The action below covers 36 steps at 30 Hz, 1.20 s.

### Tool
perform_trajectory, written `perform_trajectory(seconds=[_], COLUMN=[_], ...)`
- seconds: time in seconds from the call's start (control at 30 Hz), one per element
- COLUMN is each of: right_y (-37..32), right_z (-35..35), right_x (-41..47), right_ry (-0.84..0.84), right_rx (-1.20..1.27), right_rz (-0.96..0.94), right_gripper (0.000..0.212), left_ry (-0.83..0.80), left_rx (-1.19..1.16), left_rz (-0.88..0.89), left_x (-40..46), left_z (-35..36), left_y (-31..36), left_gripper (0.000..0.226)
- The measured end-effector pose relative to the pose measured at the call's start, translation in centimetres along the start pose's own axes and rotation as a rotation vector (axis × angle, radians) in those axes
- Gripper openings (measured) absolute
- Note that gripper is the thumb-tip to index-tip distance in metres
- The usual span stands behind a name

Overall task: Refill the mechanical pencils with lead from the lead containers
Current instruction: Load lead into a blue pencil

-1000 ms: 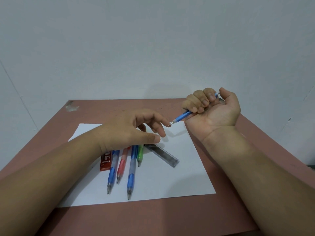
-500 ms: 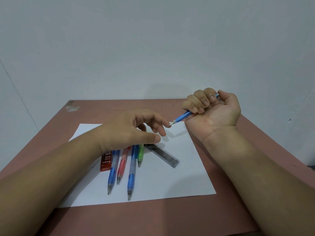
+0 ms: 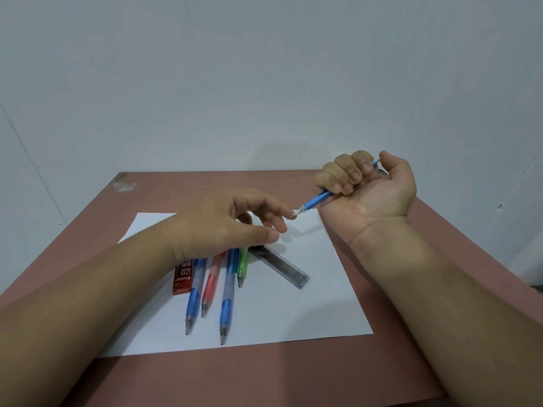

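My right hand (image 3: 370, 186) grips a blue mechanical pencil (image 3: 316, 201) in a fist, thumb at its top end, tip pointing down-left. A short bit of lead shows at the tip, against the index fingertip of my left hand (image 3: 235, 221). That hand hovers palm down with loosely curled fingers and holds nothing. Under it on the white paper (image 3: 308, 304) lie two blue pencils (image 3: 226, 301), a red pencil (image 3: 210, 286) and a green pencil (image 3: 242, 268), tips toward me. A red lead container (image 3: 182, 279) lies left of them, a clear grey lead container (image 3: 282, 267) to the right.
The paper lies on a reddish-brown table (image 3: 264, 377) against a plain white wall (image 3: 264, 83). A pale scuff (image 3: 125, 185) marks the table's far left corner.
A short piece of lead now shows at the pencil tip by my left index finger. Both hands have hardly moved.
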State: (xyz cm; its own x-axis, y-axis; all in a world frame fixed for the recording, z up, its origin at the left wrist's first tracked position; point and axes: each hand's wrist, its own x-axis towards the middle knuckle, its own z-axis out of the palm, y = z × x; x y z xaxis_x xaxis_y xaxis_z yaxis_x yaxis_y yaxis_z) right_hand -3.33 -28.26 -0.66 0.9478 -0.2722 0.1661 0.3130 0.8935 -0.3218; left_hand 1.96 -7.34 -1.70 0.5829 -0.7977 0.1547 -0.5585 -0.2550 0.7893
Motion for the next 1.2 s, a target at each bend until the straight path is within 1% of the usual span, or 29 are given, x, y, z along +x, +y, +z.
perform_trajectory(seconds=[0.2, 0.4, 0.47, 0.57, 0.63, 0.8, 1.0, 1.13, 1.2], right_y=[0.0, -0.1, -0.1, -0.2, -0.2, -0.3, 0.2, 0.2, 0.3], right_z=[0.1, 0.0, 0.0, -0.3, -0.5, -1.2, -1.6, -1.5, -1.4], right_x=[-0.1, 0.0, 0.1, 0.3, 0.5, 0.9, 1.1, 1.1, 1.0], right_ry=[-0.013, -0.001, 0.014, 0.047, 0.071, 0.130, 0.160, 0.153, 0.146], right_rx=[-0.049, -0.079, -0.095, -0.120, -0.143, -0.193, -0.256, -0.239, -0.220], right_rz=[-0.030, -0.042, -0.045, -0.048, -0.052, -0.058, -0.054, -0.043, -0.039], right_gripper=[0.021, 0.020, 0.020, 0.019, 0.018, 0.018, 0.018, 0.018, 0.018], left_ry=[0.003, -0.006, 0.064, 0.240, 0.308, 0.308, 0.306, 0.323, 0.335], left_rx=[-0.007, 0.009, 0.012, 0.006, 0.030, 0.082, 0.127, 0.060, -0.035], left_rz=[-0.016, -0.053, -0.067, -0.128, -0.172, -0.219, -0.238, -0.218, -0.227], left_x=[0.1, 0.0, 0.4, 1.0, 1.3, 1.4, 1.4, 1.3, 1.3], left_z=[0.0, -0.1, -0.1, -0.2, -0.3, -0.7, -0.8, -0.7, -0.5], left_y=[0.0, 0.1, -0.4, -1.6, -2.4, -2.8, -2.7, -2.3, -1.5], left_gripper=[0.027, 0.028, 0.024, 0.040, 0.040, 0.030, 0.037, 0.045, 0.045])
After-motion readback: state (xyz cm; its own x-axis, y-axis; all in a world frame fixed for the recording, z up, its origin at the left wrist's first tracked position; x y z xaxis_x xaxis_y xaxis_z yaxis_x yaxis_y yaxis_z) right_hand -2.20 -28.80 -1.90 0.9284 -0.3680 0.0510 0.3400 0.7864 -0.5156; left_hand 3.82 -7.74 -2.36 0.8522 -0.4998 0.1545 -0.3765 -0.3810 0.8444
